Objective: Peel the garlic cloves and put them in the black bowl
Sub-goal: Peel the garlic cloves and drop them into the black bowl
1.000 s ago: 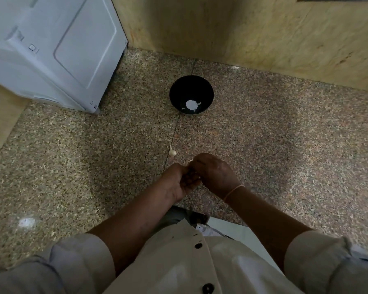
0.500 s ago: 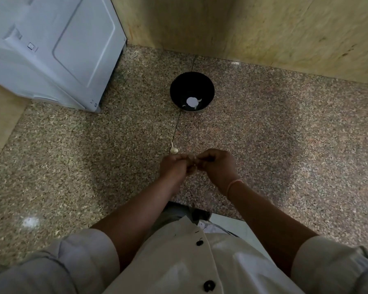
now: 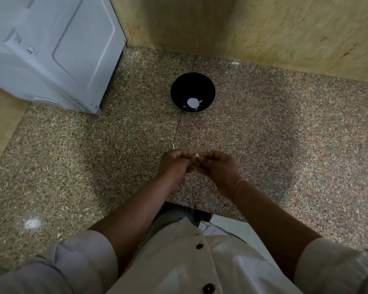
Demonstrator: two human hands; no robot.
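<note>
1. Fingers (image 3: 183, 154) of the left hand (image 3: 174, 166): curled inward, tips brought together and closed on a small pale garlic clove (image 3: 197, 155).
2. Fingers (image 3: 209, 155) of the right hand (image 3: 218, 169): likewise curled, tips pinched on the same clove from the opposite side. The two sets of fingertips are met in the middle, knuckles up. Only a sliver of the clove is seen between them, so how much skin it bears cannot be told.
3. Thin pink band (image 3: 238, 185): worn on the right wrist.
4. Forearms: bare, extended forward from rolled pale sleeves. A cream garment with black buttons (image 3: 199, 246) is seen below.
5. Second garlic piece (image 3: 173, 146): laid on the speckled stone surface (image 3: 72, 158), just beyond the left knuckles, with a thin stalk pointing away. It is partly hidden by the hand.
6. Black bowl (image 3: 179, 88): set upright on the same surface, well apart from the hands and straight ahead of them, on a seam line. Pale pieces (image 3: 192, 102) are held at its bottom; whether the round white patch among them is garlic or glare cannot be told.
7. White appliance (image 3: 51, 49): stood at the far left, its corner near the bowl.
8. Tan wall (image 3: 285, 28): seen behind the bowl.
</note>
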